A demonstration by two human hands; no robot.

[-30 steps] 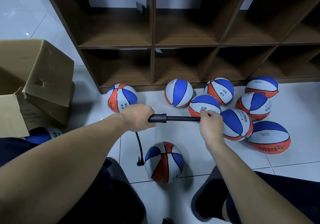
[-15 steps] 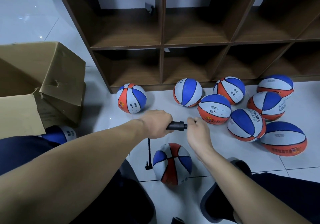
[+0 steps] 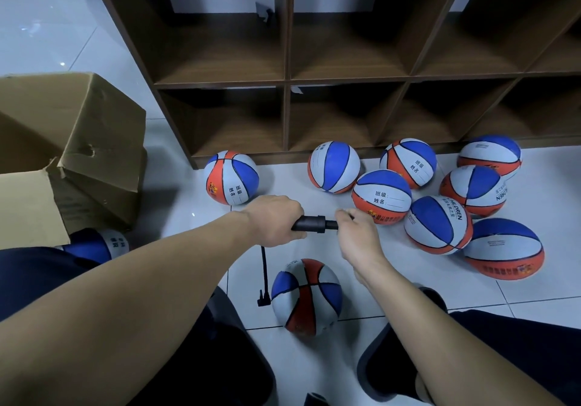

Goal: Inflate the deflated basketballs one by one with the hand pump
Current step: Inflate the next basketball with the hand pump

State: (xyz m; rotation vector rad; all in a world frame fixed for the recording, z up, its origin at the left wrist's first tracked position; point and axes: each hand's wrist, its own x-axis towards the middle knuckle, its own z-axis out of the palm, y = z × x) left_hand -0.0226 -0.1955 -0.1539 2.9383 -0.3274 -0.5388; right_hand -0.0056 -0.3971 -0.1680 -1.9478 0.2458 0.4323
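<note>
A black hand pump [image 3: 314, 224] lies level between my hands above the floor. My left hand [image 3: 276, 223] grips its barrel, and my right hand [image 3: 356, 234] grips its handle, pushed close to the barrel. A thin black hose [image 3: 263, 272] hangs from the pump down to the left side of a red, white and blue basketball [image 3: 306, 297] on the tiles between my knees. Whether the hose tip sits in the ball's valve cannot be seen.
Several more basketballs [image 3: 438, 228] lie in a cluster at the right, and one ball [image 3: 231, 176] sits alone by the brown cubby shelf [image 3: 284, 82]. An open cardboard box [image 3: 72, 154] stands at the left with another ball [image 3: 94, 243] beside it.
My right hand has pushed the pump handle in toward the barrel, from fully drawn out to nearly closed. The view has shifted slightly.
</note>
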